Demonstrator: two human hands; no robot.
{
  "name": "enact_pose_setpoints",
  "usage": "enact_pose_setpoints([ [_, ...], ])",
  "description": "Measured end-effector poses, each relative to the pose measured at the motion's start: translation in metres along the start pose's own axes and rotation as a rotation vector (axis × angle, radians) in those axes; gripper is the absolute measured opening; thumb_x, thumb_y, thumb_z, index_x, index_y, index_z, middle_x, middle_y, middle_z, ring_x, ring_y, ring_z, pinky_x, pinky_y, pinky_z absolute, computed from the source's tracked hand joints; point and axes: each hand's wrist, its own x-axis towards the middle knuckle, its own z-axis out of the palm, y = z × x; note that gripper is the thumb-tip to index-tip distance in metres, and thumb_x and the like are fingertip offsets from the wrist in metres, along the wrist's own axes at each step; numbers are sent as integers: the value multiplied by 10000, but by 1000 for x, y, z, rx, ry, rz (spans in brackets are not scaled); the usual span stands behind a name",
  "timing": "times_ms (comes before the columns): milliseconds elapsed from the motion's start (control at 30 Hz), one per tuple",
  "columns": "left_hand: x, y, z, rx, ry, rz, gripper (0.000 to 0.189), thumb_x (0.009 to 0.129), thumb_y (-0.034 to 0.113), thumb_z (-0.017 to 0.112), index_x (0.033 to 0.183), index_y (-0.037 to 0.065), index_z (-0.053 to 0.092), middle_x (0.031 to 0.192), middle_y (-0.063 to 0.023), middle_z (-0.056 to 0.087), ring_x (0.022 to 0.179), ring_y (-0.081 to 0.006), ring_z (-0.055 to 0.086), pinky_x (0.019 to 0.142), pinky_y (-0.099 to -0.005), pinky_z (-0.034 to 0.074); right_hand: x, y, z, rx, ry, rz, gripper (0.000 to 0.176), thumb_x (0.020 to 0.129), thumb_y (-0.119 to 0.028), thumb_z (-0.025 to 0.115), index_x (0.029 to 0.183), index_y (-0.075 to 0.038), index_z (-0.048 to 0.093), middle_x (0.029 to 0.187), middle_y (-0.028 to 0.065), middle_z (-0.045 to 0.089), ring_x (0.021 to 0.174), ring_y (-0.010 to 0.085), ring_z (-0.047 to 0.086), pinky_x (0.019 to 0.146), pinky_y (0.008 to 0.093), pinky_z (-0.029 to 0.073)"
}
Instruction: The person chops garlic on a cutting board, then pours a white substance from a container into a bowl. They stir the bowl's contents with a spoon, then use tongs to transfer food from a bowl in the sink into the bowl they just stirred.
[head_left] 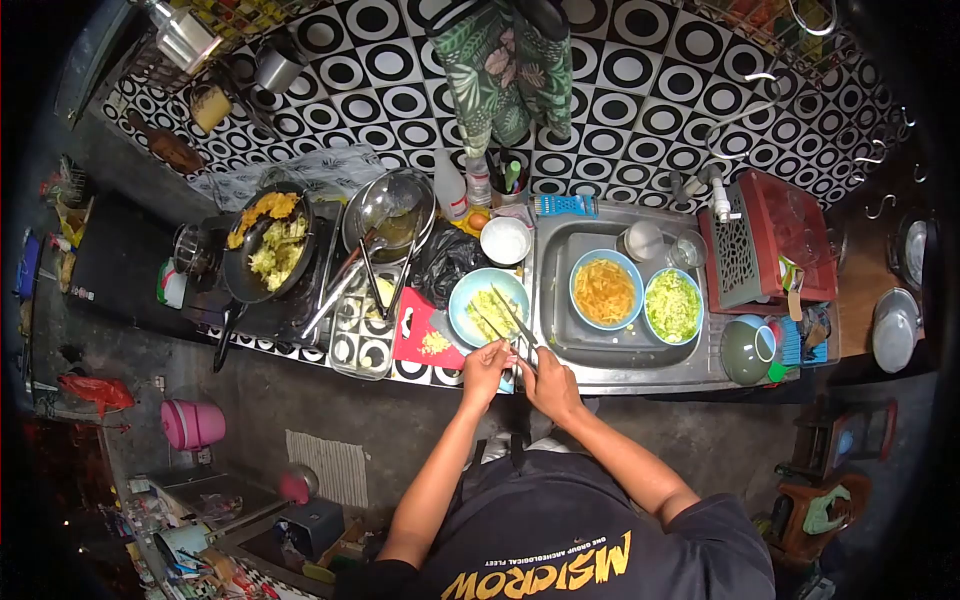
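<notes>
Both my hands are at the counter's front edge, just below a light blue bowl (463,322) with pale green shreds in it. My right hand (551,384) is closed around the handle of a dark utensil (507,311) that reaches over the bowl. My left hand (487,369) has its fingers pressed together near the bowl's lower rim; what they hold, if anything, is too small to tell. Left of the bowl lies a red cutting board (408,347) with a small pale chopped heap (435,343) on it.
On the right, the steel sink (560,345) holds a bowl of orange shreds (604,290) and a bowl of green shreds (673,306). A black pan (236,283) with food sits at left, near a metal bowl (388,212). A red rack (735,245) stands beyond the sink.
</notes>
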Motion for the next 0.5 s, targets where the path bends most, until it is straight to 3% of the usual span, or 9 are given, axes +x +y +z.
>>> enact_pose_setpoints([
  [367, 7, -3, -4, 71, -46, -13, 325, 1087, 214, 690, 1224, -77, 732, 1022, -73, 780, 859, -91, 718, 795, -241, 590, -2, 9, 19, -46, -10, -45, 239, 1044, -229, 636, 1079, 0, 575, 940, 265, 689, 751, 519, 696, 656, 612, 552],
  [500, 5, 2, -2, 75, 4, 2, 300, 1078, 190, 698, 1193, -83, 747, 975, -79, 781, 829, -106, 724, 778, -249, 598, 0, -1, 13, -35, 17, -50, 192, 1017, -160, 670, 1045, 9, 583, 911, 264, 680, 746, 506, 681, 639, 572, 549],
])
